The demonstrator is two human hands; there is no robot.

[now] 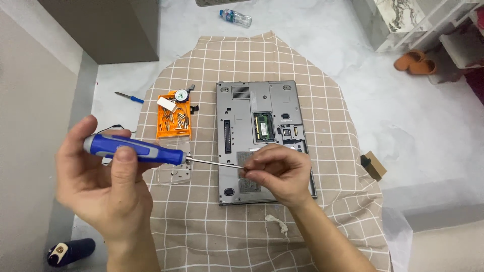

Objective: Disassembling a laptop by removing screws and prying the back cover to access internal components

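My left hand (pixel 103 184) grips the blue and grey handle of a screwdriver (pixel 138 150), held level above the cloth. Its thin metal shaft (pixel 214 162) points right into my right hand (pixel 277 172), whose fingertips pinch the tip. Under my right hand lies a grey laptop (pixel 252 108), turned bottom up, with an open bay showing a green memory module (pixel 263 126).
A checked beige cloth (pixel 242 60) covers the low table. Left of the laptop sit an orange tray of bits (pixel 174 123) and a clear lid (pixel 174 174). A small blue screwdriver (pixel 128 97), a water bottle (pixel 235 17) and orange slippers (pixel 416 63) lie on the floor.
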